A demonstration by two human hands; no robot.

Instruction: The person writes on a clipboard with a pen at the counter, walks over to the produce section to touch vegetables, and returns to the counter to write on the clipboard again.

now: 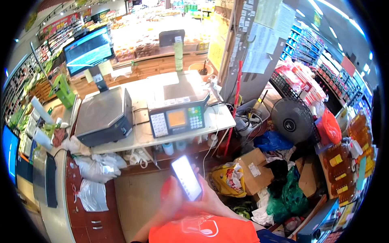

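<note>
Just below the centre of the frame, my right hand [207,195] grasps a phone [186,177], its lit screen bright white, its top end tilted left, small marks scattered over the glare. Blurred beside its left edge is my left hand [172,197]; whether that one grips, I cannot tell.

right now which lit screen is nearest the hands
The phone, glowing white between left hand and right hand. The upper monitor, the blue screen at the picture's left edge and the orange display are farther.
</note>
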